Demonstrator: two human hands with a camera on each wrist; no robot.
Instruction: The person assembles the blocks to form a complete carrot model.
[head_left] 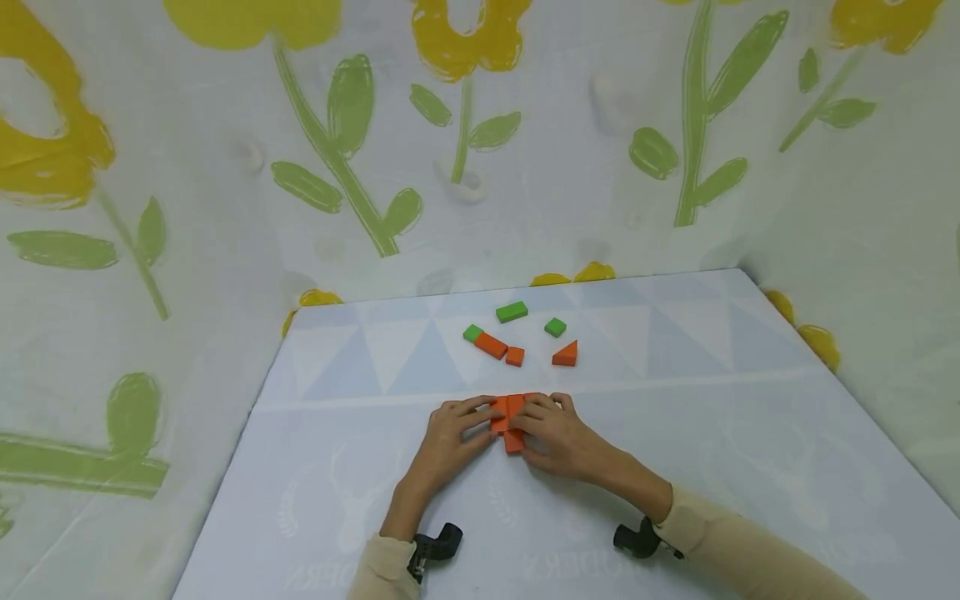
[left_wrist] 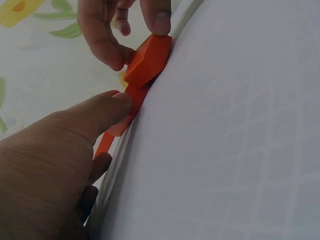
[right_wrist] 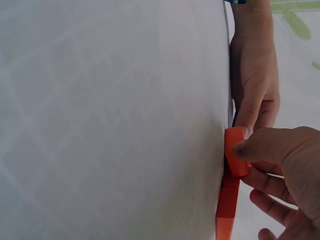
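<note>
Several orange toy blocks lie pressed together on the table in the head view, partly covered by fingers. At their left side, my left hand holds the edge of the group between thumb and fingers. My right hand pinches an orange block between thumb and fingers at the near right part of the group. In the left wrist view this orange block sits tilted against the neighbouring blocks, below the right hand's fingertips. Its exact shape is partly hidden.
Beyond the hands lie a long green block, a small green block, an orange triangular block and a small orange block. A longer orange block touches another green piece. Flower-printed cloth surrounds the table.
</note>
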